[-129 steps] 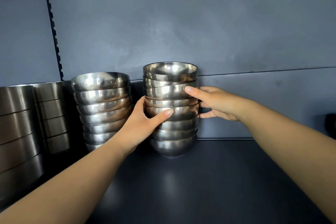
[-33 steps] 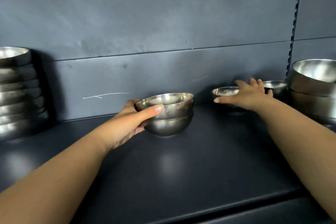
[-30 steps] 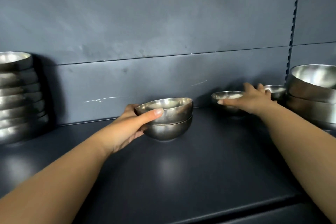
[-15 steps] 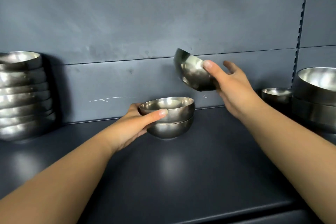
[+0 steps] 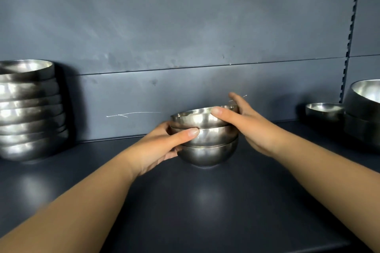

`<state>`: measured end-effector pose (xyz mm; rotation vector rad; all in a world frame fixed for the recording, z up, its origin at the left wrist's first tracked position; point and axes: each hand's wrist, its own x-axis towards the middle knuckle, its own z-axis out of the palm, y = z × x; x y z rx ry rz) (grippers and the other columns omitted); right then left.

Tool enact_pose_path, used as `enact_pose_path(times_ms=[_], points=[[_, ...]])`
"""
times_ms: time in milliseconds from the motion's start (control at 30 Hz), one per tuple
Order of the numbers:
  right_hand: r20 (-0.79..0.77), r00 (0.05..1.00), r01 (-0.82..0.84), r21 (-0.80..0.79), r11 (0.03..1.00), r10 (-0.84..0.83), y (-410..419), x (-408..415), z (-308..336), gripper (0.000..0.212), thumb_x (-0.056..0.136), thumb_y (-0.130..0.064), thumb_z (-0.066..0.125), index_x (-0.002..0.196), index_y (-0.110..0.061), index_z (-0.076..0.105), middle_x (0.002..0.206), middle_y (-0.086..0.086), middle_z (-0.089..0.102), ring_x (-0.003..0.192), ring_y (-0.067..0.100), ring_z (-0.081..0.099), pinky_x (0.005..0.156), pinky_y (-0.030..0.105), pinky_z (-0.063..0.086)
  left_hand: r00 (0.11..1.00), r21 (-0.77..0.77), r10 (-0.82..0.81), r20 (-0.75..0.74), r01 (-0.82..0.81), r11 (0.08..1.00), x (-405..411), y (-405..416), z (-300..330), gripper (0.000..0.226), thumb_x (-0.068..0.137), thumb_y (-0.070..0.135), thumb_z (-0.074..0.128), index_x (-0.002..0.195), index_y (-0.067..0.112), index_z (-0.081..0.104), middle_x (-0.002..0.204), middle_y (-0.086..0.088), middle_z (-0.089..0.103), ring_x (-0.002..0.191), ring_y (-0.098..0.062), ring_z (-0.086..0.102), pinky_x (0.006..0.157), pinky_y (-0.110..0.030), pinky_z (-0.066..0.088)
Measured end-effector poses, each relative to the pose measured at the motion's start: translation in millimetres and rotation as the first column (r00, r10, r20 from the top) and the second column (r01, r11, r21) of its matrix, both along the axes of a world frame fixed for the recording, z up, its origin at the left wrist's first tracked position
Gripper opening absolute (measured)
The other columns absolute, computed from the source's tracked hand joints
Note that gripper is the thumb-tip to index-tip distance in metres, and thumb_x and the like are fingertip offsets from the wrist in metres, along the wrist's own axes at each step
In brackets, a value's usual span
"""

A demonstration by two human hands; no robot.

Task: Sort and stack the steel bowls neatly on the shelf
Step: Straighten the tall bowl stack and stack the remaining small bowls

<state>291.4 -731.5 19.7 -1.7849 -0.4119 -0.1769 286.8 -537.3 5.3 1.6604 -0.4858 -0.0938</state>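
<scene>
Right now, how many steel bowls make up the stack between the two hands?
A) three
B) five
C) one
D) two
A: the middle stack shows three nested bowls; the right hand holds the top bowl, and the left hand grips the one below.

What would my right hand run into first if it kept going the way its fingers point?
Probably the back wall. The right hand grips the top bowl, fingers pointing up and back toward the wall; how near is unclear.
</scene>
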Motion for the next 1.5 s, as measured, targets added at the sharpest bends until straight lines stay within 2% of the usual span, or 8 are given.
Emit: enact_pose_path(times_ms=[167, 400, 600, 800, 900, 1133, 1300, 1500], points=[[-0.102, 0.985, -0.14, -0.01, 0.99, 0.138, 3, -3, -6, 0.08, 0.035, -0.062, 0.067, 0.111, -0.036, 0.057, 0.115, -0.012, 0.065, 0.104, 0.007, 0.061, 0.096, 0.032, 0.043, 0.999, -0.043, 0.04, 0.0, -0.04, 0.998, 2, 8, 1, 0.061, 0.047, 0.039, 0.069, 0.104, 0.021, 0.056, 0.105, 0.001, 0.065, 0.098, -0.018, 0.057, 0.073, -0.019, 0.056], [-0.154, 0.974, -0.184, -0.102, 0.978, 0.167, 4, -5, -11, 0.075, 0.034, -0.063, 0.068, 0.105, -0.044, 0.051, 0.11, -0.022, 0.059, 0.11, 0.006, 0.054, 0.09, 0.03, 0.04, 1.0, -0.014, 0.02, -0.007, -0.02, 1.0, 2, 14, 2, 0.043, 0.058, 0.031, 0.065, 0.099, 0.021, 0.057, 0.084, 0.015, 0.074, 0.078, -0.001, 0.069, 0.064, -0.015, 0.054], [-0.161, 0.968, -0.188, 0.043, 0.981, 0.192, 12, -9, -7, 0.073, 0.04, -0.063, 0.067, 0.109, -0.045, 0.05, 0.111, -0.008, 0.064, 0.1, 0.02, 0.064, 0.08, 0.04, 0.052, 0.997, -0.021, 0.071, -0.021, -0.071, 0.997, -7, 24, 7, 0.081, 0.044, 0.037, 0.075, 0.12, 0.032, 0.048, 0.104, 0.005, 0.068, 0.094, -0.013, 0.065, 0.084, -0.028, 0.054], [-0.169, 0.969, -0.175, 0.053, 0.983, 0.182, 67, -18, -5, 0.095, 0.038, -0.072, 0.056, 0.121, -0.028, 0.043, 0.108, 0.006, 0.064, 0.099, 0.026, 0.065, 0.085, 0.049, 0.052, 0.994, -0.042, 0.106, -0.026, -0.107, 0.993, -28, 76, 6, 0.058, 0.053, 0.031, 0.07, 0.109, 0.023, 0.057, 0.094, 0.01, 0.072, 0.083, -0.004, 0.069, 0.068, -0.017, 0.056], [-0.155, 0.956, -0.25, 0.02, 0.968, 0.25, 119, -22, -2, 0.076, 0.055, -0.075, 0.051, 0.113, -0.026, 0.051, 0.092, 0.002, 0.062, 0.086, 0.02, 0.063, 0.08, 0.043, 0.055, 0.984, -0.077, 0.175, -0.039, -0.177, 0.981, -48, 123, 4, 0.051, 0.053, 0.03, 0.071, 0.1, 0.013, 0.061, 0.086, 0.005, 0.071, 0.073, -0.004, 0.068, 0.072, -0.019, 0.056], [0.136, 0.954, -0.27, 0.012, 0.963, 0.266, 228, -31, 69, 0.05, 0.069, -0.071, 0.045, 0.081, -0.026, 0.063, 0.075, -0.008, 0.07, 0.075, 0.015, 0.067, 0.073, 0.036, 0.056, 0.917, -0.219, 0.35, 0.194, -0.307, 0.926, -83, 217, 58, 0.045, 0.049, 0.042, 0.075, 0.085, 0.017, 0.068, 0.075, 0.008, 0.071, 0.07, -0.004, 0.066, 0.062, -0.016, 0.054], [0.257, 0.879, -0.423, 0.037, 0.905, 0.4, 306, -32, 116, 0.054, 0.078, -0.069, 0.04, 0.104, -0.027, 0.061, 0.117, 0.011, 0.064, 0.112, 0.035, 0.056, 0.087, 0.047, 0.051, 0.846, -0.29, 0.39, 0.364, -0.295, 0.91, -91, 273, 111, 0.025, 0.061, 0.046, 0.065, 0.067, 0.026, 0.078, 0.078, 0.007, 0.075, 0.072, -0.001, 0.069, 0.058, -0.011, 0.05], [0.331, 0.824, -0.511, 0.084, 0.855, 0.46, 346, -19, 134, 0.064, 0.054, -0.059, 0.066, 0.107, -0.023, 0.057, 0.077, -0.008, 0.074, 0.071, 0.011, 0.07, 0.068, 0.037, 0.057, 0.825, -0.247, 0.396, 0.404, -0.318, 0.915, -83, 316, 142, 0.034, 0.069, 0.05, 0.06, 0.068, 0.021, 0.077, 0.079, 0.008, 0.075, 0.075, -0.002, 0.07, 0.062, -0.014, 0.052]])
